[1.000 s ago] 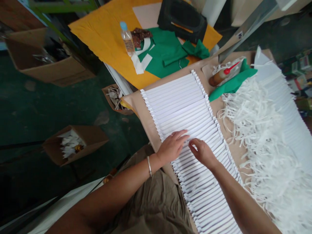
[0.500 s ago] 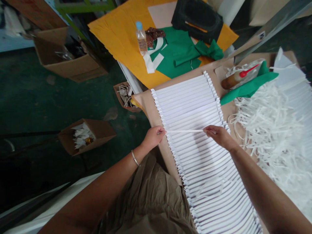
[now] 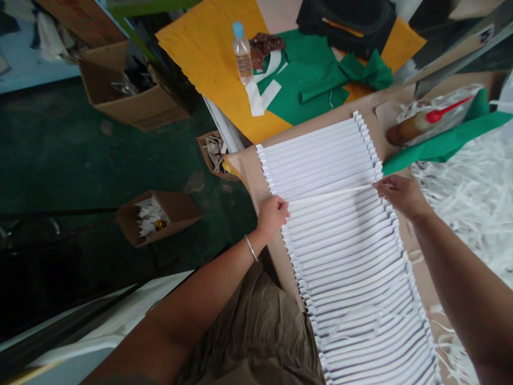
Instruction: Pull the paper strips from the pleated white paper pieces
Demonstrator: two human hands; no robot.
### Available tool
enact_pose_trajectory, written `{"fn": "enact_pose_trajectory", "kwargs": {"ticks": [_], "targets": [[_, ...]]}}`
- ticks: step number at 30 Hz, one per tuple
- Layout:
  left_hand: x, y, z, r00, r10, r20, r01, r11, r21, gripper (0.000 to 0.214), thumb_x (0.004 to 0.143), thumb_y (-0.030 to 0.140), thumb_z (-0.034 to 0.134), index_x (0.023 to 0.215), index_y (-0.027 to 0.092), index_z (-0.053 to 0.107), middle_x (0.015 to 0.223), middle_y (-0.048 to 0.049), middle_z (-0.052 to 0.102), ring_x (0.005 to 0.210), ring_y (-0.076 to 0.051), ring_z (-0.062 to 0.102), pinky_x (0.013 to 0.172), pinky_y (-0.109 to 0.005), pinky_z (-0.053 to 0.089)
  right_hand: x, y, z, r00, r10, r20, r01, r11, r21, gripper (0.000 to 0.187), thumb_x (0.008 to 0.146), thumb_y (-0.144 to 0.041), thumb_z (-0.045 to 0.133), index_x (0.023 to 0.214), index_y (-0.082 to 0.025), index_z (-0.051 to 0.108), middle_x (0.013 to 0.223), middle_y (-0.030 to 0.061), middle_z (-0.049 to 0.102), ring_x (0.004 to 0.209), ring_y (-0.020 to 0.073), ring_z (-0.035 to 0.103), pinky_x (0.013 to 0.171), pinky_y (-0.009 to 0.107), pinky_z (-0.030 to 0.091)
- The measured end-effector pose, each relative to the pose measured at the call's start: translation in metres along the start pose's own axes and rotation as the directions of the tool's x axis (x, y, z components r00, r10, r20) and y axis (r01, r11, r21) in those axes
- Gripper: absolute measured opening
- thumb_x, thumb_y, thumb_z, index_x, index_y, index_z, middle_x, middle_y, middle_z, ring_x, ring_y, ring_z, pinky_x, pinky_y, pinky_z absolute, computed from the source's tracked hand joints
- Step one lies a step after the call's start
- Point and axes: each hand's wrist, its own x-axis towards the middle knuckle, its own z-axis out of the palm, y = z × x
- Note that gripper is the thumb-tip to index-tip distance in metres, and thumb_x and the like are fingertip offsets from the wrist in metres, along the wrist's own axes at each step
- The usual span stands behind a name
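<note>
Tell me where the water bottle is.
In the head view, the plastic water bottle sits near the top of the picture on the yellow sheet, just left of the brown patterned scrap and the green cloth.

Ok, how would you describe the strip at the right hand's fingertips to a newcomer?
On the tan cardboard sheet lies a row of parallel white paper strips. Near its upper end, one white strip runs between the left hand and the right hand. Only it has a hand at each end.

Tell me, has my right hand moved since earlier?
Yes, your right hand has moved outward, from the middle of the white paper strips to their right edge.
</note>
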Motion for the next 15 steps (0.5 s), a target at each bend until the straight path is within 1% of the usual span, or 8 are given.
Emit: {"fn": "enact_pose_trajectory", "kwargs": {"ticks": [2,4,7,9,13,15], "targets": [[0.003,-0.001,0.002,1.000,0.010,0.000,-0.010,1.000,0.017,0.013,0.089,0.024,0.048,0.079,0.019,0.055,0.063,0.0019,0.067,0.043,-0.009,0.058,0.043,-0.020,0.037,0.007,-0.001,-0.001,1.000,0.013,0.005,-0.014,1.000,0.017,0.024,0.081,-0.039,0.061,0.086,-0.016,0.067,0.074,0.0088,0.072,0.061,0.0150,0.058,0.061,0.028,0.043],[0.005,-0.002,0.004,1.000,0.007,-0.012,-0.007,0.999,0.047,0.013,0.089,0.024,0.046,0.080,0.020,0.055,0.065,0.0016,0.068,0.044,-0.010,0.059,0.044,-0.021,0.038,0.012,-0.003,0.000,1.000,0.018,-0.024,-0.018,1.000,-0.006,0.021,0.082,-0.035,0.062,0.087,-0.016,0.068,0.076,0.0102,0.073,0.062,0.0149,0.058,0.063,0.028,0.043],[0.006,-0.002,0.005,0.999,-0.016,-0.051,0.021,0.994,0.103,0.015,0.090,0.029,0.049,0.079,0.020,0.054,0.062,0.0021,0.067,0.043,-0.010,0.058,0.046,-0.022,0.038,0.020,-0.003,0.002,0.995,0.005,-0.098,-0.014,0.996,-0.085,0.024,0.081,-0.037,0.067,0.088,-0.015,0.068,0.076,0.0107,0.073,0.064,0.0160,0.060,0.065,0.029,0.043],[0.006,-0.002,0.006,0.997,-0.027,-0.072,0.036,0.991,0.127,0.018,0.090,0.033,0.050,0.079,0.020,0.054,0.061,0.0023,0.066,0.044,-0.010,0.057,0.047,-0.022,0.038,0.024,-0.001,0.004,0.993,-0.010,-0.120,-0.003,0.994,-0.107,0.024,0.082,-0.037,0.067,0.089,-0.014,0.068,0.077,0.0109,0.073,0.066,0.0166,0.061,0.065,0.029,0.042],[0.006,-0.001,0.007,0.995,-0.028,-0.092,0.040,0.990,0.134,0.020,0.091,0.035,0.049,0.079,0.020,0.054,0.059,0.0025,0.065,0.045,-0.011,0.057,0.050,-0.023,0.039,0.029,0.004,0.008,0.992,-0.043,-0.118,0.036,0.997,-0.061,0.021,0.086,-0.031,0.061,0.094,-0.014,0.070,0.080,0.0123,0.074,0.071,0.0164,0.065,0.068,0.027,0.044],[0.006,-0.001,0.007,0.995,-0.022,-0.099,0.037,0.988,0.153,0.021,0.091,0.035,0.049,0.079,0.020,0.055,0.059,0.0021,0.065,0.047,-0.011,0.058,0.052,-0.023,0.040,0.031,0.004,0.009,0.991,-0.046,-0.128,0.040,0.998,-0.056,0.021,0.087,-0.030,0.060,0.094,-0.013,0.070,0.081,0.0135,0.074,0.072,0.0164,0.065,0.070,0.026,0.045]]}}
